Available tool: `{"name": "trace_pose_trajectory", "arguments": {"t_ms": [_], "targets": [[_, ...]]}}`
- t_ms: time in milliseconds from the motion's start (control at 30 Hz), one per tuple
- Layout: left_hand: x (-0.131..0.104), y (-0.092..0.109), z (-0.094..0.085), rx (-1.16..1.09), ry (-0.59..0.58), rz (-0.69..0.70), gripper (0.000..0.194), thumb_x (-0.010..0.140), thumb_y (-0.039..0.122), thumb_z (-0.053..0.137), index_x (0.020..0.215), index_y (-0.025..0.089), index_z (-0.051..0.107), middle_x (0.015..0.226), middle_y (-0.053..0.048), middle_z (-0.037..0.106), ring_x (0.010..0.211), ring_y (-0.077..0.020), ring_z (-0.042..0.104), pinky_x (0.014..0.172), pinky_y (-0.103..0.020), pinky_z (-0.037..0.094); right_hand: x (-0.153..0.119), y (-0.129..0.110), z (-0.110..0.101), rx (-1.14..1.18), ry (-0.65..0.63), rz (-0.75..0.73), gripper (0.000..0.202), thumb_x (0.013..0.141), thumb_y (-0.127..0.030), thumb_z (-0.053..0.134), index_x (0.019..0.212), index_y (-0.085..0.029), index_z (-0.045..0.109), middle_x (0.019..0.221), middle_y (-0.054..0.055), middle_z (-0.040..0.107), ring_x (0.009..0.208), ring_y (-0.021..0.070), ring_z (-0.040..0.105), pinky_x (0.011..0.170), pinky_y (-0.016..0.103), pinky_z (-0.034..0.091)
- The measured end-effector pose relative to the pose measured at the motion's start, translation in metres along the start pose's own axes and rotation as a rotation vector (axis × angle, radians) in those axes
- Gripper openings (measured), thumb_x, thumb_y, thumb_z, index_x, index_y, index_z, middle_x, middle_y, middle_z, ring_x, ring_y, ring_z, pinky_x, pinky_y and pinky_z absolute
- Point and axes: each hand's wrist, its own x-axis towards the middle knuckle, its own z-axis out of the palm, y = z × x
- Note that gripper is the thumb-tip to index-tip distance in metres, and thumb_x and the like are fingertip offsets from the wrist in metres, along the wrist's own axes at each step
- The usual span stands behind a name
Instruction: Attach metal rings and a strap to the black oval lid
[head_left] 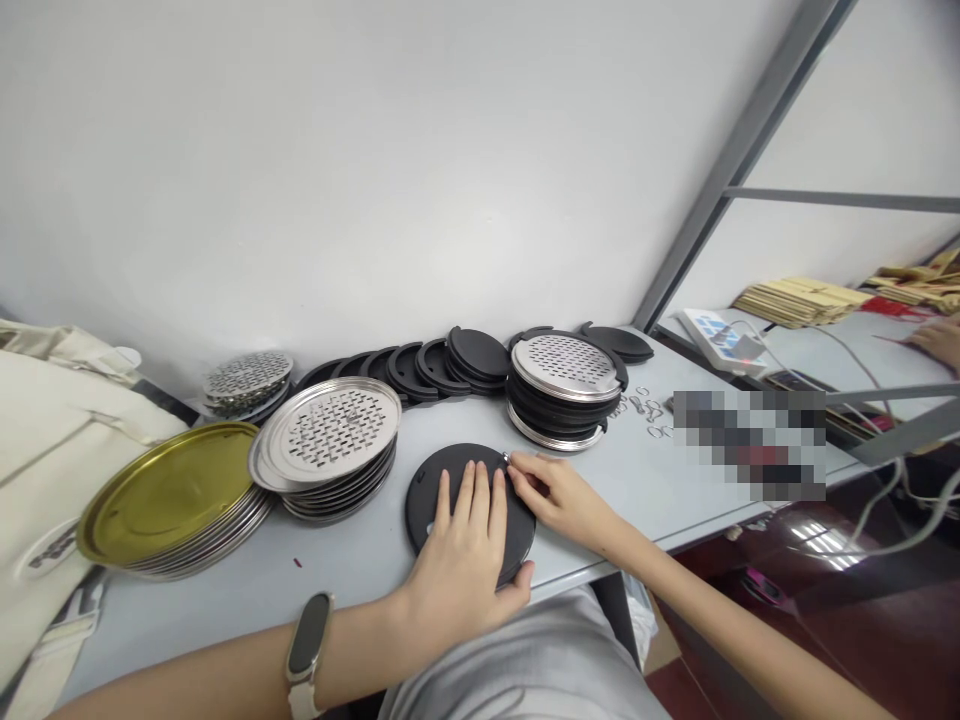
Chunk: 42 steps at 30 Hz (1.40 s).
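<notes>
A round black disc [427, 490] lies on the grey table near its front edge. My left hand [469, 555] rests flat on top of it, fingers stretched out, thumb over the front right rim. At the disc's upper right edge, my right hand [551, 490] pinches a small shiny metal piece [506, 458] between thumb and forefinger. Behind the disc stands a stack of black rings and perforated silver plates [566, 365]. To the left is another pile of perforated silver plates [341, 430], beside a stack of gold lids [169, 490].
Black discs and rings [412, 370] line the wall. Small metal rings [654, 410] lie scattered at the right of the table [630, 500]. A metal frame post [720, 190] rises behind them. Another person's hand [941, 340] shows at the far right. A cream bag [45, 450] fills the left side.
</notes>
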Motion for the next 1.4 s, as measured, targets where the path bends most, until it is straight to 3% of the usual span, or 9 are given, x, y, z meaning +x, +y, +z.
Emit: {"name": "trace_pose_trajectory", "arguments": {"t_ms": [267,467,700,967,1100,1200,1300,1400], "targets": [[0.0,0.0,0.0,-0.001,-0.007,0.009,0.079,0.09,0.055,0.034,0.144,-0.003,0.03,0.146,-0.026,0.032,0.137,-0.0407,0.028,0.11,-0.058,0.02,0.001,-0.001,-0.001,0.038,0.009,0.015,0.025,0.096,-0.021,0.036,0.072,-0.021,0.037,0.063,-0.004,0.043,0.057,0.0122,0.04,0.057,0.025,0.032],[0.001,0.0,-0.001,-0.011,-0.02,0.005,0.08,0.089,0.055,0.035,0.144,-0.003,0.029,0.147,-0.027,0.03,0.137,-0.0415,0.026,0.11,-0.059,0.02,-0.003,-0.003,0.0,0.072,0.055,0.032,0.027,0.098,-0.026,0.037,0.071,-0.021,0.034,0.062,-0.006,0.033,0.055,0.0108,0.031,0.054,0.024,0.029],[0.0,0.001,-0.003,-0.032,-0.034,-0.017,0.08,0.088,0.055,0.038,0.143,-0.002,0.031,0.146,-0.027,0.031,0.137,-0.0413,0.028,0.11,-0.057,0.022,-0.003,-0.007,0.0,0.031,0.128,0.038,0.021,0.098,-0.027,0.036,0.079,-0.021,0.042,0.066,-0.003,0.046,0.057,0.012,0.042,0.057,0.023,0.036],[-0.001,0.0,-0.002,-0.037,-0.022,-0.015,0.08,0.087,0.055,0.039,0.143,-0.001,0.031,0.147,-0.025,0.032,0.137,-0.0407,0.027,0.11,-0.057,0.021,-0.002,-0.001,0.003,-0.06,0.092,0.018,0.022,0.098,-0.023,0.035,0.077,-0.022,0.039,0.063,-0.004,0.043,0.055,0.013,0.042,0.057,0.025,0.034],[0.0,0.001,-0.011,-0.119,-0.014,-0.05,0.084,0.084,0.06,0.044,0.143,0.002,0.033,0.146,-0.024,0.035,0.135,-0.0399,0.031,0.109,-0.055,0.026,-0.002,-0.001,0.003,-0.065,0.094,0.01,0.023,0.098,-0.024,0.034,0.075,-0.022,0.038,0.062,-0.004,0.043,0.054,0.0128,0.041,0.056,0.025,0.033],[0.008,0.0,-0.021,-0.23,0.019,-0.112,0.069,0.085,0.053,0.048,0.137,0.009,0.041,0.14,-0.02,0.045,0.129,-0.0357,0.04,0.104,-0.052,0.034,-0.002,-0.002,0.002,-0.056,0.097,-0.004,0.022,0.097,-0.023,0.035,0.076,-0.022,0.04,0.063,-0.004,0.044,0.055,0.013,0.042,0.056,0.025,0.033],[0.026,-0.008,-0.029,-0.422,0.046,-0.192,0.037,0.091,0.029,0.041,0.125,0.015,0.047,0.119,-0.013,0.057,0.112,-0.0249,0.053,0.096,-0.042,0.043,-0.001,-0.001,0.003,-0.043,0.089,-0.016,0.02,0.096,-0.021,0.035,0.077,-0.022,0.041,0.063,-0.003,0.044,0.055,0.0131,0.043,0.055,0.025,0.033],[0.052,-0.02,-0.031,-0.578,0.154,-0.277,0.025,0.091,0.018,0.037,0.112,0.016,0.05,0.109,-0.01,0.056,0.107,-0.0202,0.053,0.093,-0.036,0.045,-0.001,0.001,0.003,-0.05,0.1,-0.028,0.021,0.095,-0.02,0.036,0.076,-0.022,0.041,0.061,-0.003,0.044,0.054,0.0136,0.044,0.055,0.025,0.033]]}}
